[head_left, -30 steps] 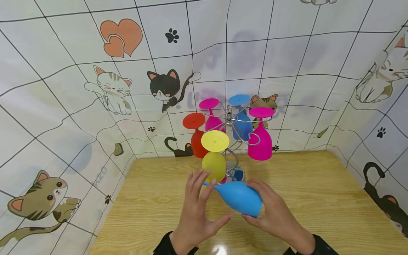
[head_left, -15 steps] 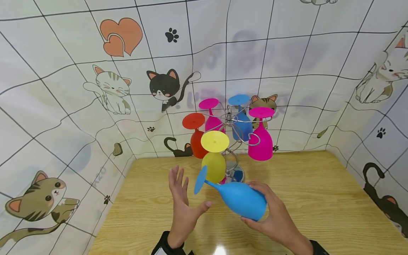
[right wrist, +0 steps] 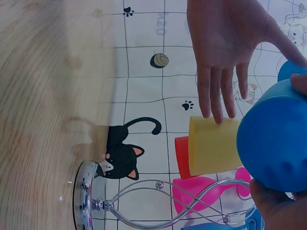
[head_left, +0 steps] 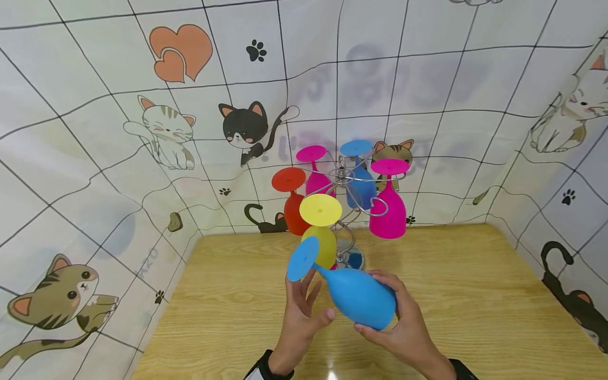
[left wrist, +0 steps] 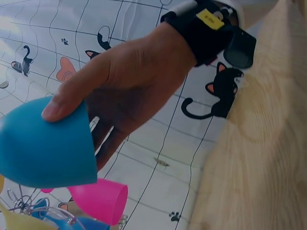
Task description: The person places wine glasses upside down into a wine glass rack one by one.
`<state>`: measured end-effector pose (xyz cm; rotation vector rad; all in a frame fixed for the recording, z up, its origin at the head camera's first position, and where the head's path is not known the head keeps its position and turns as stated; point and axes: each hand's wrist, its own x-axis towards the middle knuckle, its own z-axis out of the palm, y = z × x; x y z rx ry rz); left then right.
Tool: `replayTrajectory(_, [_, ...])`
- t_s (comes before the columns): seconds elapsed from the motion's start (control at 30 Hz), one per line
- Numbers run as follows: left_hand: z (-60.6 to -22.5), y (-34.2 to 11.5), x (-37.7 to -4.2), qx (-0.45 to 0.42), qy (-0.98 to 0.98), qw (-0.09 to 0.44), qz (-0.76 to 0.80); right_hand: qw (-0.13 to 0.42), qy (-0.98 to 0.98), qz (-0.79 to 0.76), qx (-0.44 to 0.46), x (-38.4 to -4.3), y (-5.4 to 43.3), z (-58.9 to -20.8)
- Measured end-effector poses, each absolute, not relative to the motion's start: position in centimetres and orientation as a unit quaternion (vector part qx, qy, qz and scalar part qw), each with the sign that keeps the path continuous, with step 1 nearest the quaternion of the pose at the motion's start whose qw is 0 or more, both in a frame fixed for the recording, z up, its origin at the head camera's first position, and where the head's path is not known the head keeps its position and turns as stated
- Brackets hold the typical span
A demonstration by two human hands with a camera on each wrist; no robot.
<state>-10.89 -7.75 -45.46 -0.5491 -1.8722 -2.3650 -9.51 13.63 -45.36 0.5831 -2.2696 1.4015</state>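
Note:
Over the table, my right hand grips a blue plastic goblet by its bowl near the rim. The goblet is tilted, its round foot up to the left and its mouth down to the right. My left hand is beside the stem, fingers partly behind the foot; whether it touches the goblet cannot be told there. In the right wrist view the left hand has straight, spread fingers. The left wrist view shows the right hand with its thumb on the bowl.
Behind the hands stands a chrome wire glass rack with a round base. Upside-down goblets hang on it: yellow, red, blue and two pink, one at right. A cat-print sheet surrounds the wooden table.
The left hand moved left away from the goblet's foot, baring it, then came back right beside the stem. The right hand keeps its grip, and the foot now faces more upward.

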Motion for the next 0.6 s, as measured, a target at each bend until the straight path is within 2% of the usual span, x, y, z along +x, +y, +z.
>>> replayTrajectory(0.37, [-45.4,-6.0,-10.1,-0.177,-0.597,-0.038,-0.782,0.218,-0.823,0.491,0.185,-9.1,12.3,-45.7])
replayTrajectory(0.6, [-45.4,-5.6,-10.0,-0.178,-0.575,-0.059,-0.796,0.236,-0.835,0.456,0.198,-9.1,12.1,-46.1])
